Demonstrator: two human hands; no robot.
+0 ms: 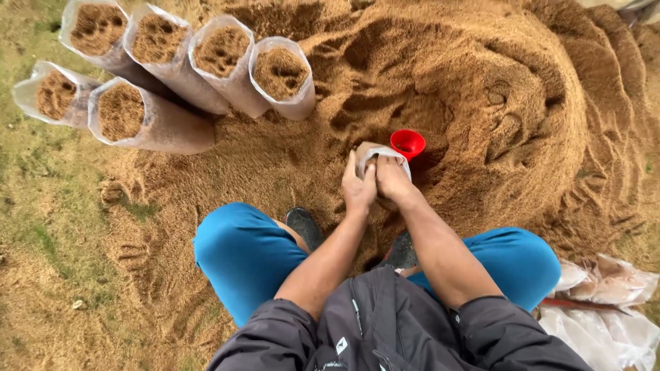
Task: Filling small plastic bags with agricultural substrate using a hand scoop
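Both my hands on clear bag point(377, 156) at scene centre, standing in sawdust heap point(481, 89). Left hand point(357, 189) fingers closed on near-left rim; right hand point(392, 180) fingers closed on near-right rim. Red cup point(408, 143) just beyond bag, touching sawdust. I judge: keep mouth wide, bag upright, rim grip even. Six filled bags point(220, 58) lie far left.

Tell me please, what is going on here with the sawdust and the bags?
A person crouches at a big sawdust pile. The left hand and the right hand both grip the mouth of a clear plastic bag standing in the sawdust. A red cup lies just behind it. Six filled bags lean together at the upper left, and empty bags lie at the right.
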